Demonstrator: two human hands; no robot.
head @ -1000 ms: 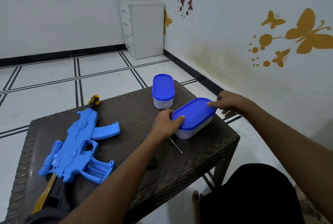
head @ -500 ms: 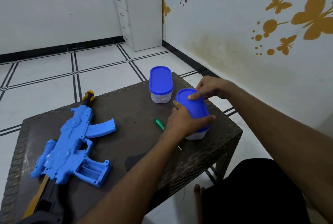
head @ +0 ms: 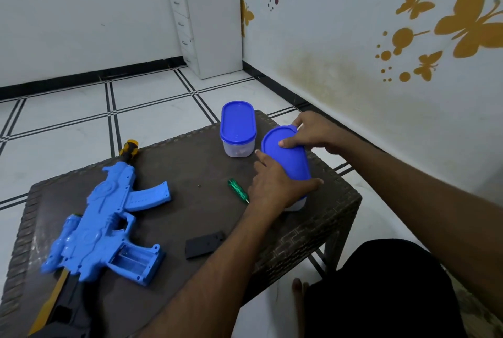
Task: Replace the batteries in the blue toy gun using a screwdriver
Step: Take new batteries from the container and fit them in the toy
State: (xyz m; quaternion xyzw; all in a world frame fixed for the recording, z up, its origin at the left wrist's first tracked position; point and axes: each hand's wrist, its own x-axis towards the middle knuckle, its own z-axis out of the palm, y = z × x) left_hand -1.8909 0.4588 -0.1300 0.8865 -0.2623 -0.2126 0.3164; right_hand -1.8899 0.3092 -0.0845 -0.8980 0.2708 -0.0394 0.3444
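We note left hand (head: 275,185) fingers wrapping near container (head: 288,166), lower right of table (head: 190,163); right hand (head: 310,131) thumb pinching lid. Risk: container tipping, contents spilling; loose screw (head: 200,187) rolling off.

From my feed the counter (head: 190,163) has a dark woven, rough-textured rim and sides with a smoother matt top, scuffed pale near the toy gun (head: 103,218), which is smooth blue plastic with a slight sheen. The two containers (head: 237,144) look like cloudy translucent plastic under glossy blue plastic lids (mine to guess only by shine). The screwdriver (head: 237,189) has a clear green plastic handle, and the floor (head: 68,131) is glossy tile.
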